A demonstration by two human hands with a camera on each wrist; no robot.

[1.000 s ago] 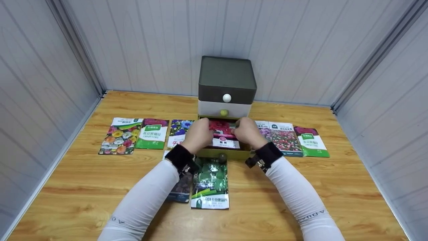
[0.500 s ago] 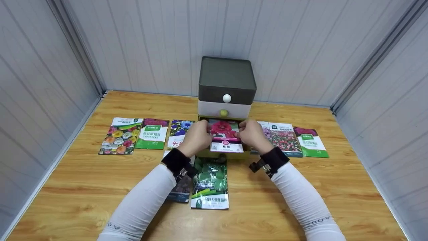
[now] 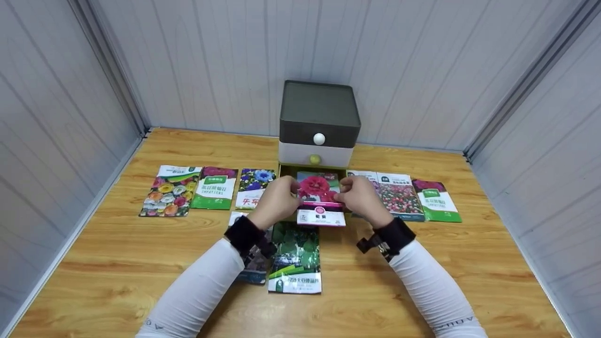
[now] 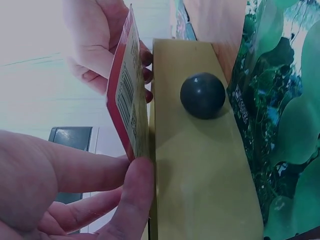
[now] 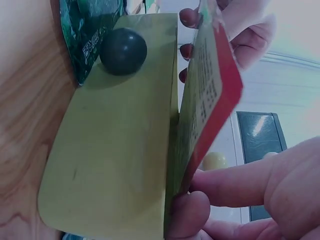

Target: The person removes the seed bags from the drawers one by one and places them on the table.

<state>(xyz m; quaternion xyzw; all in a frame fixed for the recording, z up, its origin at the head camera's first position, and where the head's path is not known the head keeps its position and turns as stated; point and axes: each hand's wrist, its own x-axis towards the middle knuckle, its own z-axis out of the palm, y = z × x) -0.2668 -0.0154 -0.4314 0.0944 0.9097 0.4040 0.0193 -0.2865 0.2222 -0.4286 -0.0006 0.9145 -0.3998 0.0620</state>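
A flower seed packet (image 3: 319, 216) with a big pink bloom is held between both hands, over the pulled-out bottom drawer (image 4: 200, 175). My left hand (image 3: 278, 199) pinches its left edge between thumb and fingers. At the right edge, my right hand (image 3: 365, 197) pinches it the same way. Both wrist views show the packet's back with its red border, tilted up close to the drawer's yellow-green front. A dark round knob (image 4: 202, 95) sits on that front. The drawer's inside is mostly hidden by the hands and packet.
The drawer box (image 3: 319, 105) stands by the back wall. Several seed packets lie left, including a multicoloured one (image 3: 169, 192), and right, including a green one (image 3: 436, 202). A leafy green packet (image 3: 295, 258) lies in front of the drawer, beside a dark one (image 3: 256, 265).
Both hands have lifted the pink-flower packet out of the drawer and drawn it toward the person. Its lower edge now overlaps the drawer front. The other packets stay put.
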